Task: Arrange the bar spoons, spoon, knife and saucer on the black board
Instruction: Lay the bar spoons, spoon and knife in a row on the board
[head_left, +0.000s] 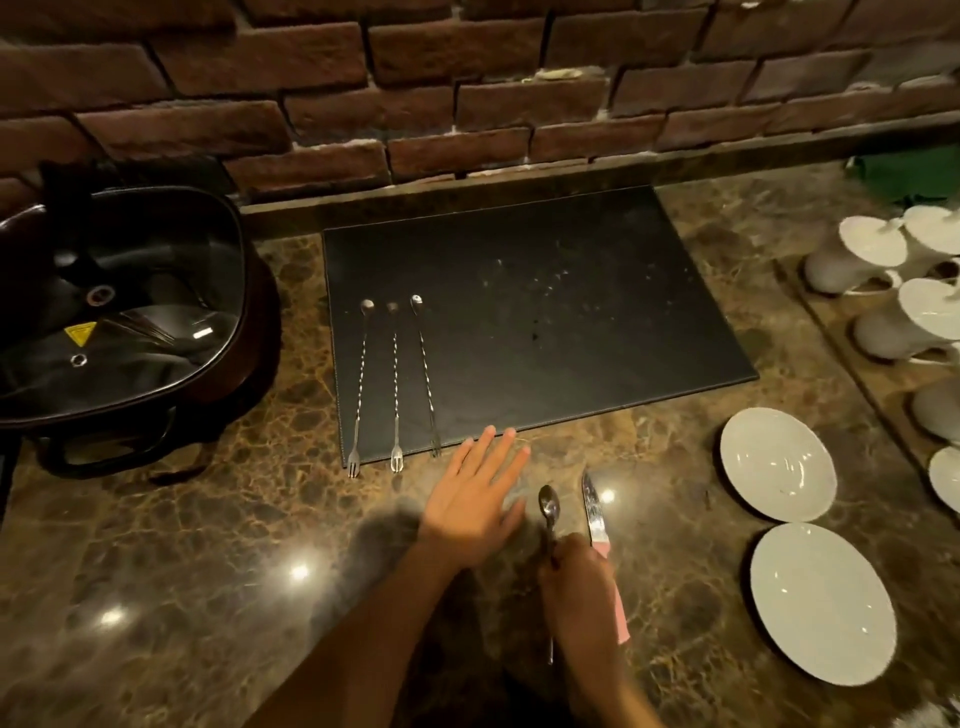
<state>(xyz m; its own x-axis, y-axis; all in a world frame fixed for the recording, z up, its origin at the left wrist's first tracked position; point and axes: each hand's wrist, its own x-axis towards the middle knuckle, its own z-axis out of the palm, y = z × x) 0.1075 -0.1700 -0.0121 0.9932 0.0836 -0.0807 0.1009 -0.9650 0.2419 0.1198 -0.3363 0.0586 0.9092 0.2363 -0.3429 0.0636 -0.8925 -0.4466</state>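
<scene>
A black board (571, 312) lies on the marble counter against the brick wall. Three twisted bar spoons (394, 384) lie side by side on its left part, their forked ends past the near edge. My left hand (475, 499) rests flat and open on the counter just below the board. My right hand (579, 577) grips the handle of a metal spoon (548, 506), bowl pointing toward the board. A knife (593, 512) with a pink handle lies just right of the spoon, its handle partly under my right hand. Two white saucers (777, 464) (823, 603) sit at the right.
A dark electric pan with a glass lid (119, 306) stands at the left. White cups (872, 254) stacked upside down fill the far right, on a mirrored strip. The brick wall (467, 78) bounds the counter at the back.
</scene>
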